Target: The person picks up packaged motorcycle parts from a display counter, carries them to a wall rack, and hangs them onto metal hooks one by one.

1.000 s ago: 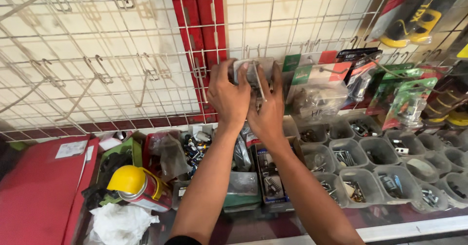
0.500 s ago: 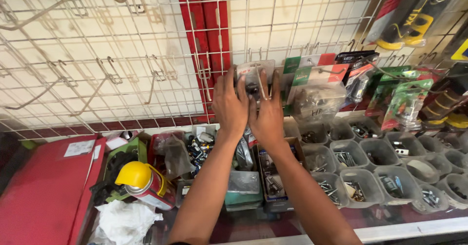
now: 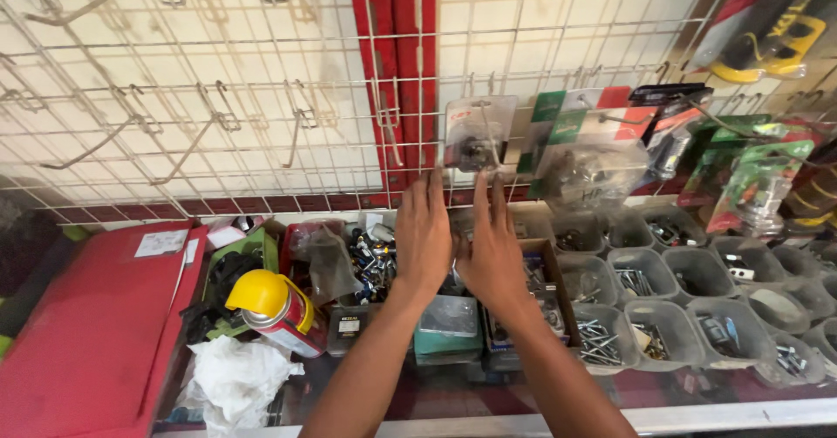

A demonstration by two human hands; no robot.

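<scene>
Below clear plastic blister pack [image 3: 476,133] hanging on white wire grid [image 3: 218,98], left hand [image 3: 424,237] and right hand [image 3: 493,246] hover, fingers extended, apparently holding nothing.

Both arms reach forward, left hand [image 3: 424,239] and right hand [image 3: 493,248] flat, fingers extended, holding nothing

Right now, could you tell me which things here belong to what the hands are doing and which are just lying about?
In hand:
- clear blister pack hanging on a hook of the white wire grid
- left hand and right hand, both open, just below the pack, not touching it

Lying about:
- yellow-capped spray can
- red case
- white rag
- clear bins of small hardware
- neighbouring hanging packs
</scene>
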